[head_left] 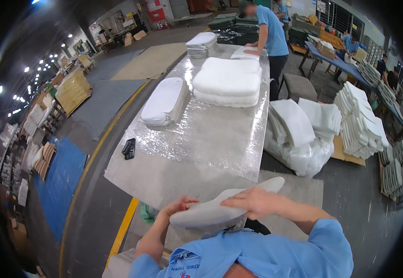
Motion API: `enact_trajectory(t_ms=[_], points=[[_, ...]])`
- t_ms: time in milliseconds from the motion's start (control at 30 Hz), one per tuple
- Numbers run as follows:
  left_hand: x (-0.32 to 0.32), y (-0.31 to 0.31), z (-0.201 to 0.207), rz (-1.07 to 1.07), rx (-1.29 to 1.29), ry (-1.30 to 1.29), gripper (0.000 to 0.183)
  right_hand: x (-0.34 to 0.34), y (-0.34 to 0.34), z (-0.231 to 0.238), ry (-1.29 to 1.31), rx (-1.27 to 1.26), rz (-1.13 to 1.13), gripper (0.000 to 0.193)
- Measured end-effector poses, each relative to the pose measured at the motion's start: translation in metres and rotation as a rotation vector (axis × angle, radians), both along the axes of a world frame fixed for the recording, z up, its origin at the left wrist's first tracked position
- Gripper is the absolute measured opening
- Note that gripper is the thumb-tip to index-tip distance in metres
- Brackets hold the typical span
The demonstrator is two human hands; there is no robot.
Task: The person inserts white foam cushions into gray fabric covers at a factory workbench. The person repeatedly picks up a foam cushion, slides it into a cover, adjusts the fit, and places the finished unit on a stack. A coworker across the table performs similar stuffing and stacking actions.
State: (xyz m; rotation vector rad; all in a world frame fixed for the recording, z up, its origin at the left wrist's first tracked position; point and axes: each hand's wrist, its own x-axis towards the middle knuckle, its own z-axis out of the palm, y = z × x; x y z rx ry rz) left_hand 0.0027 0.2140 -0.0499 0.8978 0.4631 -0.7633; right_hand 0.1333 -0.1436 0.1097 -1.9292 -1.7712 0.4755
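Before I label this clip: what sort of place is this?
Probably a factory workshop: a long plastic-covered table holds stacked white padded pieces, and a person in a light-blue shirt works beside it.

Left hand (177, 207) partly hidden by white pad (211, 211); co-worker (272, 37) blurred at face; blue shirt (266, 252) cut off below.

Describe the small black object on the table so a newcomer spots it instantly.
Find the long table with shiny plastic film. Near its left edge, toward the person's end, lies the small black object. It is dark and small, unlike the white stacks beyond.
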Motion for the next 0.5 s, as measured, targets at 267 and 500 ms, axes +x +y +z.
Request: enact_trajectory(t_ms=[267,500], points=[[0.055,-0.042,-0.034,-0.793,1.028,-0.244,0.049,-0.024,0.028,-0.067,0.008,-0.105,0.136,0.074],[0.031,-0.073,-0.05,-0.37,1.346,-0.378,0.036,0.072,0.068,-0.145,0.27,-0.319,-0.243,0.062]])
